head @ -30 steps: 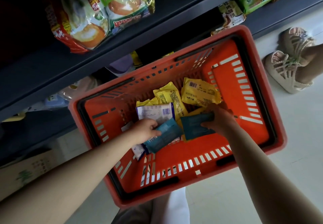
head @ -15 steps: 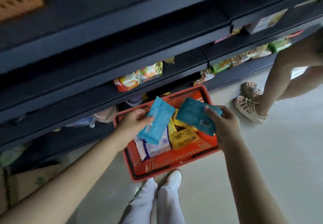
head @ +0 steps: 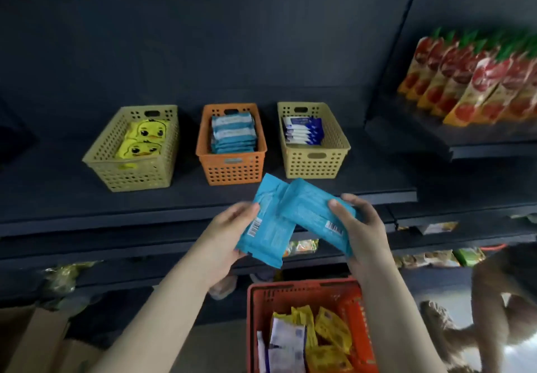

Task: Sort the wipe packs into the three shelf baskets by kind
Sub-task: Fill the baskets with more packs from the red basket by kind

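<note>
My left hand (head: 225, 236) grips one blue wipe pack (head: 266, 228) and my right hand (head: 361, 227) grips another blue wipe pack (head: 308, 212); the two packs overlap just below the shelf edge. On the shelf stand three baskets. The left yellow basket (head: 133, 169) holds yellow duck packs (head: 142, 140). Blue packs (head: 232, 134) are stacked in the orange middle basket (head: 232, 166). White-and-navy packs (head: 303, 130) sit in the right yellow basket (head: 315, 163). The red shopping basket (head: 293, 294) below holds yellow and white packs.
Red-and-orange pouches (head: 470, 82) fill a shelf at the upper right. Lower shelves carry snack bags (head: 299, 247). Another person's leg (head: 499, 300) is at the lower right. Cardboard boxes (head: 37, 340) sit at the lower left.
Both hands lifted the blue packs out of the red basket and up to shelf height. The view tilted up, bringing the three shelf baskets into sight.
</note>
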